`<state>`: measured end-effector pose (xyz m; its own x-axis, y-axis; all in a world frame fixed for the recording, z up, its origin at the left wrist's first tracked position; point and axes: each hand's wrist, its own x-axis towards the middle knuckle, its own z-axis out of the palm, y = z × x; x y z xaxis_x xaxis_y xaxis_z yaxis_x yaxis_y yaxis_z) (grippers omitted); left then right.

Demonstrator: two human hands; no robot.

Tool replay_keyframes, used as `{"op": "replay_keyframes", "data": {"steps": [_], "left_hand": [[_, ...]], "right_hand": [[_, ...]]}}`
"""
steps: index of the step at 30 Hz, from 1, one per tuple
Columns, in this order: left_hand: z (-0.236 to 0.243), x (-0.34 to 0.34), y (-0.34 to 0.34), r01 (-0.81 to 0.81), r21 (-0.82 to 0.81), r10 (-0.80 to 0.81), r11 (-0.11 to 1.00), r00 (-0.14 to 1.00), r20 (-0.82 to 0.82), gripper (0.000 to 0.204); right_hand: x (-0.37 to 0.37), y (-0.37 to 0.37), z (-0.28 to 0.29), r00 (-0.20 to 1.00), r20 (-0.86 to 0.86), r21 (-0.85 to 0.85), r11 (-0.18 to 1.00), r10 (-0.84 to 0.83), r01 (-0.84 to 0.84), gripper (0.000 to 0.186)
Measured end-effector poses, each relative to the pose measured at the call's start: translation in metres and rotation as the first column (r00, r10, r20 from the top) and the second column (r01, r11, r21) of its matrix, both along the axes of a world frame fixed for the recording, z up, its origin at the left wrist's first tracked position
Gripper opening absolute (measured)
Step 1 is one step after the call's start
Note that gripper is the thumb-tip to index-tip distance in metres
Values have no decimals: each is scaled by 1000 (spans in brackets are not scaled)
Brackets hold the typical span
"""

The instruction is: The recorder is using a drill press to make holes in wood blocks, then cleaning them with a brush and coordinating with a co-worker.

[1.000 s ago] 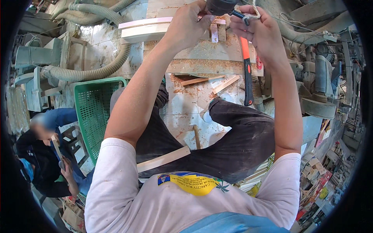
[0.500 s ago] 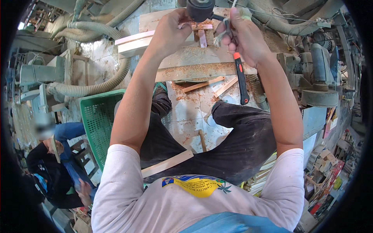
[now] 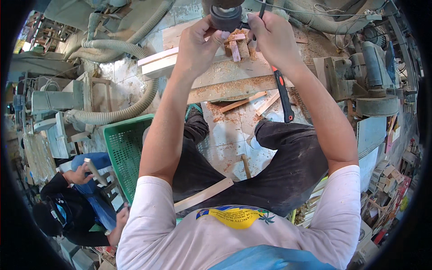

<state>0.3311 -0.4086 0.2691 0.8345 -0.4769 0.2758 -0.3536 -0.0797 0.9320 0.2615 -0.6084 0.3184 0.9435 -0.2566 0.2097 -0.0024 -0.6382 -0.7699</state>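
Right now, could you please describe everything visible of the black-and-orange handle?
The black-and-orange handle looks rubbery: black, with orange inlays and an orange spot at the near end. It slants across the wooden board, apparently resting there, near end overhanging; the right hand hides its far end.

Tool head (image 3: 226, 19): black. Rod (image 3: 262, 8): dark. Long handle (image 3: 283, 96): black, orange-red inlays. My shirt (image 3: 153, 225): white; chest print (image 3: 238, 220) yellow, blue-edged, with green palm. My trousers (image 3: 288, 175): black, dust-greyed. Basket (image 3: 128, 155): green, lattice-patterned. Hose (image 3: 119, 118): beige, ribbed. Lap batten (image 3: 204, 195): pale cream. Sawdust (image 3: 213, 84): tan to rust.
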Motion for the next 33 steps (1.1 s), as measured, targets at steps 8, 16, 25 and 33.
{"op": "replay_keyframes", "data": {"steps": [8, 16, 25, 33], "left_hand": [[1, 0, -2, 3, -27, -3, 1000, 1000, 24, 32], [2, -1, 1, 146, -178, -155, 973, 987, -37, 31], [4, 3, 5, 183, -160, -195, 970, 979, -66, 34], [19, -2, -2, 125, -158, -122, 980, 992, 26, 49]], "right_hand": [[5, -25, 4, 995, -32, 19, 995, 95, -94, 45], [-23, -30, -9, 944, 227, -156, 966, 238, -206, 22], [-10, -14, -30, 870, 420, -176, 964, 258, -201, 18], [-8, 14, -21, 974, 223, -131, 991, 42, -13, 27]]}}
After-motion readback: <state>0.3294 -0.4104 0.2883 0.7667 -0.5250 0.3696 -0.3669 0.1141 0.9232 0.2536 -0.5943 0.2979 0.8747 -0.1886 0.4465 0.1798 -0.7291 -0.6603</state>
